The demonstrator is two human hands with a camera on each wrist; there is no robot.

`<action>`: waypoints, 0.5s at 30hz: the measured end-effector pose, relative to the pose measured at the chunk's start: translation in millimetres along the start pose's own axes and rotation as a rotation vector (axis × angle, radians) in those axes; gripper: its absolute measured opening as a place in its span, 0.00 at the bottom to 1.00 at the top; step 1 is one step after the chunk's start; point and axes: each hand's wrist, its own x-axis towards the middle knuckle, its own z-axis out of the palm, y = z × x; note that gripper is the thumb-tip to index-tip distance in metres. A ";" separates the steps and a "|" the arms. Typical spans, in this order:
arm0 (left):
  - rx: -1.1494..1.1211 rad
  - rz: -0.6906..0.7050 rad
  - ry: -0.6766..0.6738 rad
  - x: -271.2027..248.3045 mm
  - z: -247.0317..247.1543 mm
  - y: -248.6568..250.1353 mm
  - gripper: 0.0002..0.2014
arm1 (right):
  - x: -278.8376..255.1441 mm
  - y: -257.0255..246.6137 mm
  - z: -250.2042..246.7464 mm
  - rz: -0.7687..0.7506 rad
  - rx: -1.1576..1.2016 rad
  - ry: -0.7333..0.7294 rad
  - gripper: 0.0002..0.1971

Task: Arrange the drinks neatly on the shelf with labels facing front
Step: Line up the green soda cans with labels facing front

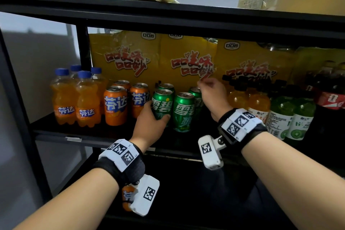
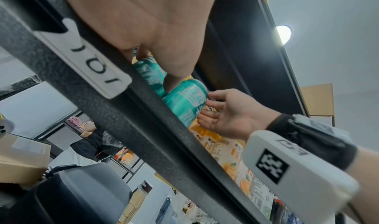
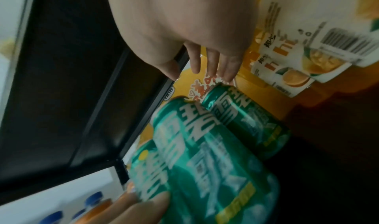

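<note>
Several green soda cans stand in the middle of the black shelf [image 1: 56, 132], their labels toward me. My left hand [image 1: 157, 117] grips the front-left green can [image 1: 162, 101] low down, thumb on its right side and fingers round its left. Beside it stands another front green can [image 1: 183, 112]. My right hand [image 1: 209, 89] is over the rear right green can [image 1: 196, 92] with straight fingers [image 3: 213, 67] and holds nothing; whether it touches the rim is unclear. The left wrist view shows my thumb [image 2: 176, 81] on the can.
Orange soda bottles [image 1: 74, 99] and orange cans [image 1: 115, 104] stand to the left. Orange juice bottles [image 1: 257, 102], green kiwi bottles [image 1: 291, 117] and cola bottles [image 1: 330, 89] fill the right. Yellow cartons [image 1: 130, 58] line the back. The upper shelf board [image 1: 168, 15] hangs low overhead.
</note>
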 end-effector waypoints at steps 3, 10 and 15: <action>0.024 -0.003 -0.013 -1.6 -0.2 2.2 0.34 | 12.5 4.5 5.3 0.060 -0.087 -0.094 0.27; 0.043 -0.008 -0.005 -3.4 0.8 7.0 0.36 | 15.7 13.3 9.7 0.149 -0.106 -0.156 0.15; 0.033 -0.027 0.068 -4.8 -6.6 12.8 0.42 | 7.2 13.5 9.4 0.151 0.099 -0.071 0.11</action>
